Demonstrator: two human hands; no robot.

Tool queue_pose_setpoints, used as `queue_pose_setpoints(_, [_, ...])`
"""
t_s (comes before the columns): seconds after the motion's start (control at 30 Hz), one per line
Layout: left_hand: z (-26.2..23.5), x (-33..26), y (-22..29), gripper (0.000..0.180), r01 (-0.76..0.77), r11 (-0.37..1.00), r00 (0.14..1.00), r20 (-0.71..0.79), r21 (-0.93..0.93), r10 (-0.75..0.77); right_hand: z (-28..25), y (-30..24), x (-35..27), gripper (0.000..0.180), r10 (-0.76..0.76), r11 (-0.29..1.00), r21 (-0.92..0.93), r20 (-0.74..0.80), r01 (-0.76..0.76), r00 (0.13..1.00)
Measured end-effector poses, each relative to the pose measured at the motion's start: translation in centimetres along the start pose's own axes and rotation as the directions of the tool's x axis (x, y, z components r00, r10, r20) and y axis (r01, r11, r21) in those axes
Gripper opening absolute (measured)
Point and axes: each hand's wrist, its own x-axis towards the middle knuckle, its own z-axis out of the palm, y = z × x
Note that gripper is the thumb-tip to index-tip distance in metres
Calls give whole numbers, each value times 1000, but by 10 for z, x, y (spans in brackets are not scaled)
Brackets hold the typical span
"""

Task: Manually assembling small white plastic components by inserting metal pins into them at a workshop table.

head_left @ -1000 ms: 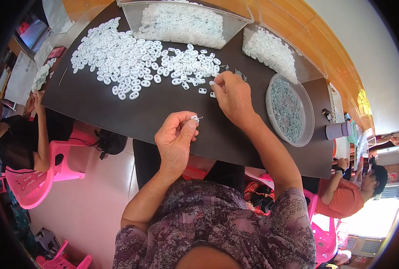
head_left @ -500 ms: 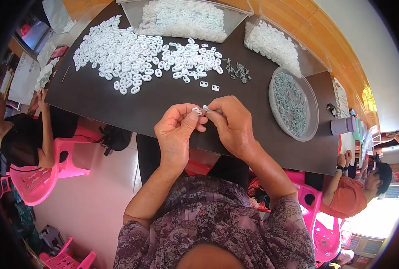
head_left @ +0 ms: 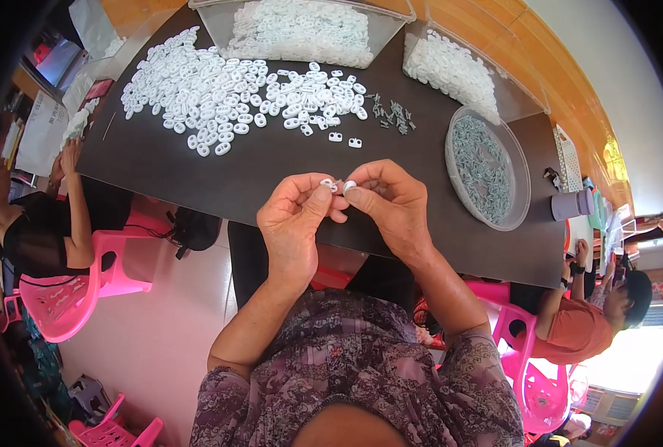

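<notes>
Left hand [head_left: 295, 223] and right hand [head_left: 392, 205] meet above desk [head_left: 257, 167], fingers clamped on small white plastic piece [head_left: 330, 183]. Piece likely light, stiff, slippery; best pinched by edges.

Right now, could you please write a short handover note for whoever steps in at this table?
Left hand: pinches a small white plastic piece at the fingertips, over the near table edge.
Right hand: fingertips meet the left's at the same piece; whether it holds a second part cannot be told.
On the dark table: loose pile of white pieces, two strays, small grey metal parts, round tray of grey parts, two clear bins of white pieces.
Done: cannot tell which pieces are finished.
Left: large pile unsorted.
</notes>
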Motion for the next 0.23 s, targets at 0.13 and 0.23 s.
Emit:
queue_pose_setpoints(0.13, [-2,-1,-1,13,-2,999,1000,11,48,2,-5,-1,1,15,35,999,39,32,-36,999])
queue_pose_setpoints(0.23, [-6,-1,-2,14,26,996,999,16,83,-28,-12,-1,2,18,60,998,6,28,-60,998])
